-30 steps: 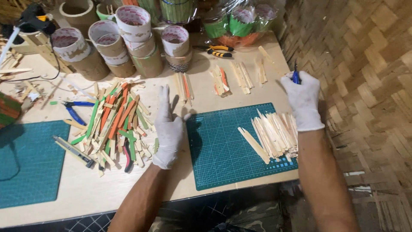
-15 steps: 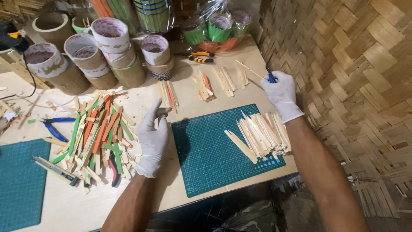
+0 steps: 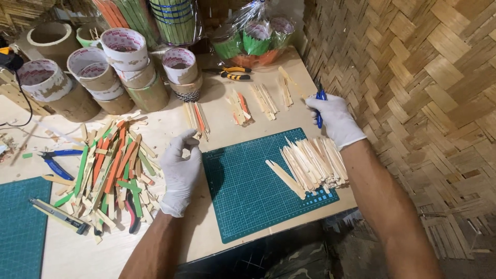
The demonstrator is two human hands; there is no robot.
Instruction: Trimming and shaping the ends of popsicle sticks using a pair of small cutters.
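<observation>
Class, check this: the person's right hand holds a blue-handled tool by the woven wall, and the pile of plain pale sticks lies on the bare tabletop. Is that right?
Not quite. In the head view the right hand does hold the blue-handled tool by the woven wall, but the pile of plain pale sticks lies on the green cutting mat, not on the bare tabletop.

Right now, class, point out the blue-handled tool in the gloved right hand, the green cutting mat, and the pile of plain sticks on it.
Blue-handled tool (image 3: 320,107), head view, on its handle.
Green cutting mat (image 3: 243,191), head view, on bare middle surface.
Pile of plain sticks (image 3: 312,163), head view, on the pile's centre.
</observation>
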